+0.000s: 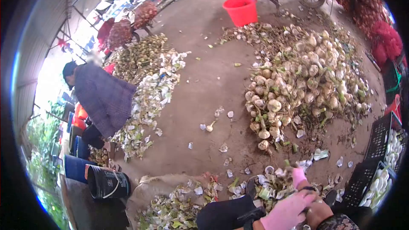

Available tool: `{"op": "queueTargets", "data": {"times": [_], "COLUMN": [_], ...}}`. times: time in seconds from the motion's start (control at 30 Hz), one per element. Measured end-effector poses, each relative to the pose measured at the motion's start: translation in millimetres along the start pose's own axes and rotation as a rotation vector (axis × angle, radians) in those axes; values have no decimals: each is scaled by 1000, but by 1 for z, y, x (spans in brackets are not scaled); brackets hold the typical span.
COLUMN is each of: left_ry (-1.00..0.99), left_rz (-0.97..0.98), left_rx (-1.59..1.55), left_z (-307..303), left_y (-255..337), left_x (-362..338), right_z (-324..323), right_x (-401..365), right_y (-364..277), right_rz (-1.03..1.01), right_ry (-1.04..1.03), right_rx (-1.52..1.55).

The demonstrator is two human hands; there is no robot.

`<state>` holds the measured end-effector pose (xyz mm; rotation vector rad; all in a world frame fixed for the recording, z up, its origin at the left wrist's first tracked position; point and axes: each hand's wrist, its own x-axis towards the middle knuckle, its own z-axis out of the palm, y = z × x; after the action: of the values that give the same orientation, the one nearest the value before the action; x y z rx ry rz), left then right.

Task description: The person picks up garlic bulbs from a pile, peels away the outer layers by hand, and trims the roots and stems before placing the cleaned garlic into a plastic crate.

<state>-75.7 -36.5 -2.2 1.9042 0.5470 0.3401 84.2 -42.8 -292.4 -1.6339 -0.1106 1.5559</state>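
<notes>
My left hand (284, 212), in a pink glove with a black watch at the wrist, reaches across in front of me. Its fingers lie around my bare right forearm (318, 214), just below a black wristband (308, 188). Beyond that band, my right hand (299, 176) in a matching pink glove points away from me over peelings. Its fingers are too foreshortened to tell whether they hold anything. A greenish stem-like piece (287, 163) shows near its tip. White and green garlic peelings (266, 185) lie around and below my hands.
A large heap of garlic bulbs (306, 76) lies ahead to the right. Black crates (370, 181) with white bulbs stand at the right edge. A black bucket (106, 183) stands at left, near a bent-over person (104, 96). A red tub (242, 10) is farther back.
</notes>
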Motion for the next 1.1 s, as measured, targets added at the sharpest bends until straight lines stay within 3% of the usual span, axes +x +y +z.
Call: {"op": "queueTargets", "data": {"times": [0.03,0.1,0.17,0.23,0.3,0.37,0.43,0.5,0.57,0.6,0.63,0.7,0.73,0.77,0.83,1.03,1.1], "left_ry": [12,97,209,329,372,389,368,418,433,408,412,357,453,457,441,282,230], "left_rz": [10,-273,-266,-262,-145,-67,-120,-97,-147,-164,-158,-90,39,40,80,135,163], "left_rx": [11,212,274,337,229,222,70,109,487,531,531,404,333,330,98,-155,-261], "left_z": [0,-1,7,18,37,49,52,55,41,39,42,56,66,74,70,52,43], "left_y": [-4,4,3,-2,-12,-12,-2,0,19,26,27,19,14,6,29,20,13], "left_x": [2,8,12,15,19,25,28,29,26,25,24,29,31,32,23,20,20], "right_z": [-6,-23,-3,-3,-7,-17,-19,-26,-44,-52,-60,-70,-58,-50,-38,-46,-51], "right_x": [-23,-73,-150,-173,-190,-198,-215,-231,-226,-226,-228,-236,-252,-264,-280,-259,-256], "right_y": [-12,-31,-77,-85,-89,-90,-96,-97,-94,-95,-97,-107,-111,-114,-120,-123,-123], "right_rz": [11,-130,-83,-220,-431,-480,-556,-505,-904,-1075,-1082,-852,-899,-902,-793,-603,-537], "right_ry": [9,-235,-290,-334,-318,-297,-235,-116,187,344,345,179,134,133,5,-56,-202], "right_rx": [124,299,594,558,499,509,547,618,28,-284,-285,-69,124,120,446,379,373]}}
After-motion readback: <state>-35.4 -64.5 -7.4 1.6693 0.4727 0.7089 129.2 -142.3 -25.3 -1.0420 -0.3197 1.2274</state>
